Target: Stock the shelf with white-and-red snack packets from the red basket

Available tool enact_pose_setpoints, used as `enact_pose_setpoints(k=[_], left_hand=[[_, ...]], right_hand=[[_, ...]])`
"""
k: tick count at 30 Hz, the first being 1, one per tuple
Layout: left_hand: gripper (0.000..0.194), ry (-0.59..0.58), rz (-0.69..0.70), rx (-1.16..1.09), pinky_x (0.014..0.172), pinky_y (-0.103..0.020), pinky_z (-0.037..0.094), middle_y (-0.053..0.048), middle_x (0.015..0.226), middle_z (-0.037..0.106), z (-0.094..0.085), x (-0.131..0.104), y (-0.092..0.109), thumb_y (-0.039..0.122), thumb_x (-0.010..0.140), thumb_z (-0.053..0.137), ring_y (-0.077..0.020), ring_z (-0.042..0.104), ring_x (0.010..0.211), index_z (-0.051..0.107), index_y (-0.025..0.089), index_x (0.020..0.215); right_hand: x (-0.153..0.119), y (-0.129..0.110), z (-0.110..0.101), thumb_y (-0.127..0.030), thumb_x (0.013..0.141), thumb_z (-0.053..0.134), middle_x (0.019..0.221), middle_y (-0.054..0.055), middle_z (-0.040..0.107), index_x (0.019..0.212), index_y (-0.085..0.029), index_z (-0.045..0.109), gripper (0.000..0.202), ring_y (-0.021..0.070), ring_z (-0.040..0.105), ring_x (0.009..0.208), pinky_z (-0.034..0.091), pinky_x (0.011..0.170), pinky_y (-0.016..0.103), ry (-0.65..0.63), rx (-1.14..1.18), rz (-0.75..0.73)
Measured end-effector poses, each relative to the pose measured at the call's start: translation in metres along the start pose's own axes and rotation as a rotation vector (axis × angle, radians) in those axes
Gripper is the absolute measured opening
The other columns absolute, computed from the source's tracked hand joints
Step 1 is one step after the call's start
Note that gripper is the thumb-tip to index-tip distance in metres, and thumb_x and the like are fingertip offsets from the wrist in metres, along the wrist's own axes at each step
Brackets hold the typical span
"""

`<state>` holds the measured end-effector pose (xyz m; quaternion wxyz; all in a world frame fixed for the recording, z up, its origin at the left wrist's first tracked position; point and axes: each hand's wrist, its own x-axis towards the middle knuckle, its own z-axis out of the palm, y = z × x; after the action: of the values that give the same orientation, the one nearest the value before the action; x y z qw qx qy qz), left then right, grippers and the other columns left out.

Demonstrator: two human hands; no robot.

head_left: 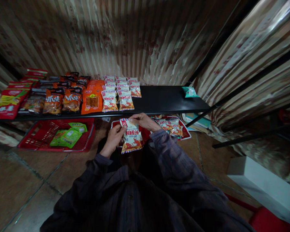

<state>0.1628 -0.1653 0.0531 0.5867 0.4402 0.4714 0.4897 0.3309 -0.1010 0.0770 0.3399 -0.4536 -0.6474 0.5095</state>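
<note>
A white and orange snack bag (132, 137) with striped edges hangs upright between my hands, just in front of the black shelf (164, 100). My left hand (114, 138) pinches its left edge near the top. Along the top edge, the fingers of my right hand (145, 121) are closed on the same bag. Several matching snack bags (126, 100) stand in rows on the shelf beyond. Under the shelf edge, a red basket (187, 135) holds more bags of this kind (175, 127), partly hidden by my right arm.
Orange packets (93, 100), brown-orange packets (72, 99) and red-yellow packets (11, 101) fill the shelf's left part. A teal bag (189, 92) lies at its right end. Another red basket (36, 145) with green packets (69, 137) sits below left. A white box (265, 183) stands at right.
</note>
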Motion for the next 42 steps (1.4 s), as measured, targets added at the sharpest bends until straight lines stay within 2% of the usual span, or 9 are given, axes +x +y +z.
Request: enact_pose_setpoints(k=[2, 5, 8, 11, 15, 22, 32, 37, 42], left_hand=[[0.038, 0.039, 0.010, -0.052, 0.061, -0.025, 0.044, -0.004, 0.074, 0.068, 0.001, 0.005, -0.003, 0.048, 0.061, 0.069, -0.0161, 0.060, 0.066, 0.065, 0.015, 0.080], [0.037, 0.162, 0.034, -0.090, 0.059, -0.024, 0.043, -0.004, 0.074, 0.067, -0.003, 0.012, -0.005, 0.047, 0.063, 0.068, -0.0151, 0.059, 0.065, 0.064, 0.014, 0.079], [0.038, 0.296, 0.058, -0.121, 0.054, -0.022, 0.040, -0.003, 0.071, 0.066, -0.008, 0.020, -0.003, 0.048, 0.063, 0.067, -0.0127, 0.056, 0.061, 0.062, 0.013, 0.077], [0.038, 0.344, 0.080, -0.151, 0.054, -0.021, 0.039, -0.002, 0.070, 0.064, -0.010, 0.026, 0.001, 0.048, 0.063, 0.067, -0.0116, 0.054, 0.060, 0.060, 0.013, 0.076], [0.034, 0.323, 0.098, -0.162, 0.055, -0.021, 0.040, -0.001, 0.072, 0.064, -0.006, 0.031, 0.000, 0.046, 0.065, 0.066, -0.0111, 0.054, 0.061, 0.060, 0.014, 0.077], [0.035, 0.315, 0.113, -0.144, 0.058, -0.023, 0.042, -0.002, 0.074, 0.066, -0.001, 0.029, 0.001, 0.046, 0.064, 0.067, -0.0124, 0.056, 0.062, 0.062, 0.014, 0.080], [0.038, 0.259, 0.107, -0.210, 0.063, -0.025, 0.045, -0.004, 0.076, 0.070, 0.002, 0.026, 0.012, 0.042, 0.059, 0.072, -0.0154, 0.061, 0.067, 0.065, 0.013, 0.081], [0.045, 0.232, 0.067, -0.286, 0.069, -0.029, 0.047, -0.006, 0.082, 0.070, -0.012, 0.029, 0.007, 0.043, 0.054, 0.075, -0.0183, 0.063, 0.074, 0.065, 0.013, 0.087], [0.043, 0.232, 0.006, -0.281, 0.071, -0.029, 0.046, -0.005, 0.079, 0.069, -0.020, 0.028, 0.006, 0.041, 0.051, 0.077, -0.0164, 0.062, 0.073, 0.065, 0.013, 0.081]], right_hand=[[-0.001, 0.001, 0.002, -0.036, 0.064, 0.070, 0.079, 0.000, 0.069, 0.088, -0.019, 0.070, 0.030, 0.0139, 0.059, 0.072, 0.046, 0.069, 0.026, 0.177, 0.035, -0.085], [-0.016, 0.011, 0.011, -0.039, 0.067, 0.068, 0.088, 0.001, 0.067, 0.099, -0.021, 0.063, 0.037, 0.0145, 0.059, 0.082, 0.047, 0.078, 0.028, 0.576, 0.125, -0.174], [-0.046, 0.028, 0.032, -0.047, 0.071, 0.065, 0.079, 0.001, 0.065, 0.090, -0.021, 0.060, 0.033, 0.0135, 0.058, 0.071, 0.048, 0.070, 0.027, 0.745, 0.267, -0.082], [-0.077, 0.039, 0.062, -0.052, 0.063, 0.071, 0.066, 0.000, 0.063, 0.074, -0.019, 0.061, 0.036, 0.0133, 0.058, 0.061, 0.047, 0.059, 0.026, 0.528, 0.458, 0.168], [-0.089, 0.037, 0.094, -0.051, 0.057, 0.076, 0.068, 0.002, 0.066, 0.071, -0.017, 0.063, 0.039, 0.0126, 0.061, 0.061, 0.047, 0.057, 0.024, 0.342, 0.687, 0.312], [-0.076, 0.030, 0.103, -0.036, 0.049, 0.084, 0.066, -0.002, 0.065, 0.070, -0.018, 0.063, 0.034, 0.0095, 0.061, 0.057, 0.048, 0.053, 0.020, 0.367, 0.879, 0.313], [-0.084, 0.033, 0.109, -0.037, 0.051, 0.083, 0.062, -0.004, 0.061, 0.066, -0.019, 0.061, 0.032, 0.0086, 0.059, 0.056, 0.046, 0.051, 0.019, 0.416, 0.884, 0.289], [-0.081, 0.032, 0.094, -0.042, 0.058, 0.079, 0.072, -0.004, 0.063, 0.075, -0.022, 0.063, 0.030, 0.0067, 0.057, 0.061, 0.050, 0.056, 0.018, 0.551, 0.986, 0.203], [-0.077, 0.036, 0.076, -0.035, 0.052, 0.084, 0.067, -0.007, 0.060, 0.071, -0.021, 0.064, 0.031, 0.0039, 0.053, 0.057, 0.050, 0.058, 0.016, 0.635, 1.000, 0.179]])
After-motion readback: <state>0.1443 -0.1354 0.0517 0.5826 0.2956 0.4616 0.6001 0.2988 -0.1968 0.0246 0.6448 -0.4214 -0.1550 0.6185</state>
